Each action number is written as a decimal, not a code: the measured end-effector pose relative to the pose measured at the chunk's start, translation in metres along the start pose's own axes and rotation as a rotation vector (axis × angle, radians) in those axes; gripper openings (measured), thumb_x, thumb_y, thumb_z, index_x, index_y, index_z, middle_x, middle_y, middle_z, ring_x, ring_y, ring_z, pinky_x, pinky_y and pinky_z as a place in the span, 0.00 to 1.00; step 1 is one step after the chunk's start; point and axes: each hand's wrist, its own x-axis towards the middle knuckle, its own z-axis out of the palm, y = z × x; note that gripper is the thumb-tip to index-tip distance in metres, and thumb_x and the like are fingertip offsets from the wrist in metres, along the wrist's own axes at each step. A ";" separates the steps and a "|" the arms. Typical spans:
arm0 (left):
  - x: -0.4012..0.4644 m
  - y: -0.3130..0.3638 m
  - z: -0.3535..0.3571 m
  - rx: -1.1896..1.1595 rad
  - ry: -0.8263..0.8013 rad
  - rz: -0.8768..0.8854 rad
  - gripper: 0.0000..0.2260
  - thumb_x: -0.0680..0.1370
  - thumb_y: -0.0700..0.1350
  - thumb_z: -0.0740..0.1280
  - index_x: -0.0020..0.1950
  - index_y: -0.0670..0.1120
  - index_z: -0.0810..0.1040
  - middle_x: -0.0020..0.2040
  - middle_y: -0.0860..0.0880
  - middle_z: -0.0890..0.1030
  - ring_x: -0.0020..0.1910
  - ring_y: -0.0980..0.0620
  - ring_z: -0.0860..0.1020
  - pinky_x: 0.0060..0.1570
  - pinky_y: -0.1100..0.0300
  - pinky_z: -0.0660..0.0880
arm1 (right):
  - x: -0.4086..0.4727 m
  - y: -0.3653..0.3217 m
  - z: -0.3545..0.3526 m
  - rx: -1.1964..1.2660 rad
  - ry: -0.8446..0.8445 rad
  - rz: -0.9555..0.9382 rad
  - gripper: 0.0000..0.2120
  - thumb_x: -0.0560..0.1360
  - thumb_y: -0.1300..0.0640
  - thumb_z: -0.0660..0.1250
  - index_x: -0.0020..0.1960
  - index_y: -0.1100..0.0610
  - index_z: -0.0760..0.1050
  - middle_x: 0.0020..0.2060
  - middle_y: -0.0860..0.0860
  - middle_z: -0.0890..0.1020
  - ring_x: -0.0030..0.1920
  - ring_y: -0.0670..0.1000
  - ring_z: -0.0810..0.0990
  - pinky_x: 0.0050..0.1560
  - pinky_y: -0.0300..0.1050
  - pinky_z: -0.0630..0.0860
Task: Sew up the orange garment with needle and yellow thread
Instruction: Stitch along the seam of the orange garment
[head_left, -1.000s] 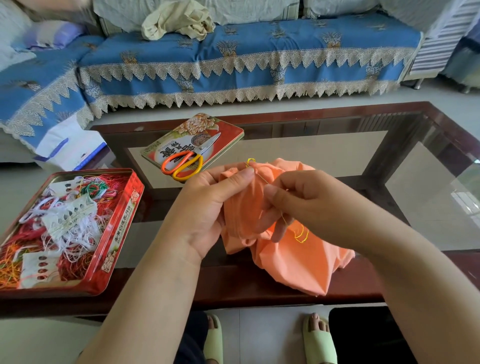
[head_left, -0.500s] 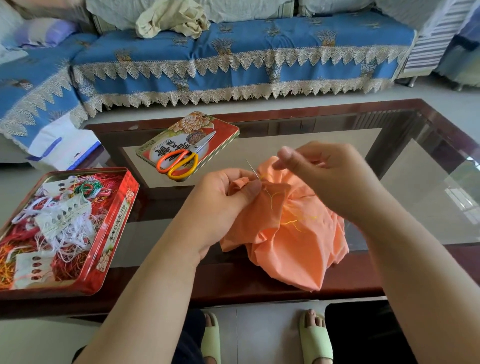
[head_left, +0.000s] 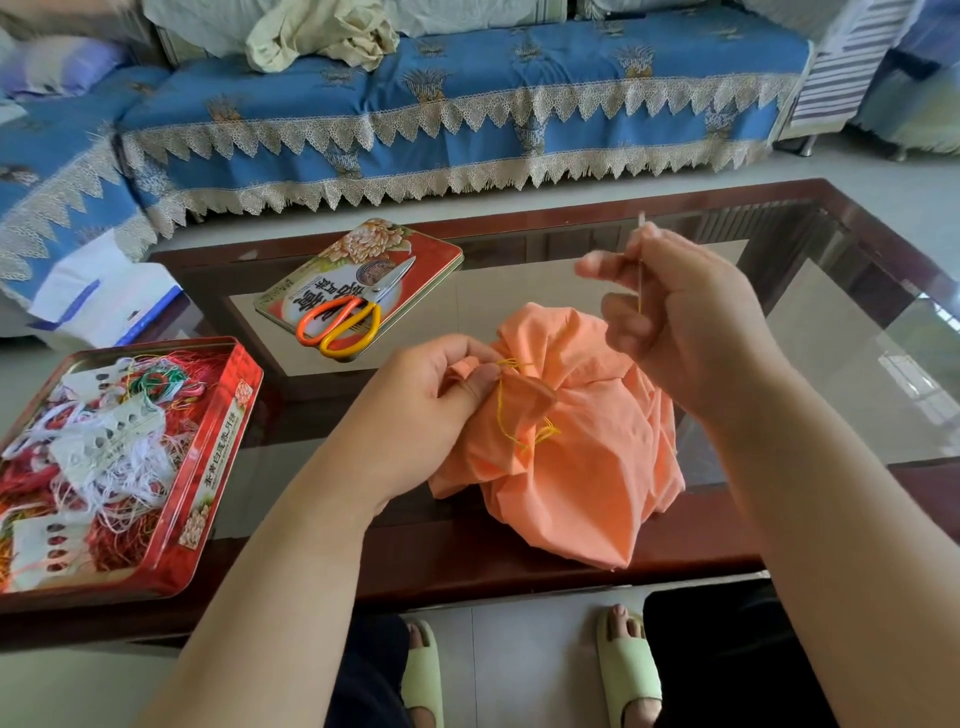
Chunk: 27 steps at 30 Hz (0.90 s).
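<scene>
We see the orange garment (head_left: 571, 447) bunched in a heap at the near edge of the bench (head_left: 519, 571), partly on its glass top and partly on the dark wood rim. Our left hand (head_left: 421, 410) sits at the garment's left side, thumb and fingers pinching a small fold of the cloth where the yellow thread (head_left: 506, 410) comes out and trails in loose loops over the fabric. Our right hand (head_left: 680, 322) is raised above the garment's far right side, fingers curled around the needle (head_left: 641, 260), whose tip pokes up past the fingertips; a short piece of thread shows along it. Left of the garment, an open red tin (head_left: 228, 415) full of tangled threads rests on the bench. Behind the garment lies the tin's lid (head_left: 431, 254), with orange-and-yellow scissors (head_left: 353, 317) on top. Beyond the bench stands a blue sofa (head_left: 467, 104).
</scene>
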 end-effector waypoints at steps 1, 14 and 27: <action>0.000 0.000 -0.001 0.019 -0.010 0.014 0.07 0.80 0.52 0.62 0.49 0.58 0.79 0.43 0.65 0.81 0.44 0.65 0.78 0.46 0.58 0.79 | 0.000 -0.001 -0.002 -0.146 -0.045 0.033 0.12 0.84 0.56 0.51 0.43 0.57 0.65 0.40 0.55 0.84 0.21 0.46 0.62 0.22 0.37 0.62; -0.002 0.002 0.000 0.189 0.024 0.177 0.05 0.79 0.52 0.61 0.49 0.58 0.77 0.40 0.62 0.81 0.44 0.66 0.78 0.35 0.70 0.76 | -0.004 0.014 0.002 -0.441 -0.435 0.294 0.11 0.84 0.57 0.53 0.45 0.60 0.67 0.33 0.54 0.78 0.21 0.45 0.59 0.21 0.38 0.52; 0.005 -0.011 0.001 0.347 0.095 0.246 0.05 0.80 0.49 0.63 0.52 0.54 0.78 0.42 0.62 0.79 0.48 0.68 0.74 0.38 0.76 0.71 | 0.005 -0.020 -0.037 -0.166 -0.274 0.244 0.13 0.82 0.56 0.52 0.40 0.55 0.66 0.29 0.56 0.80 0.14 0.41 0.58 0.16 0.29 0.52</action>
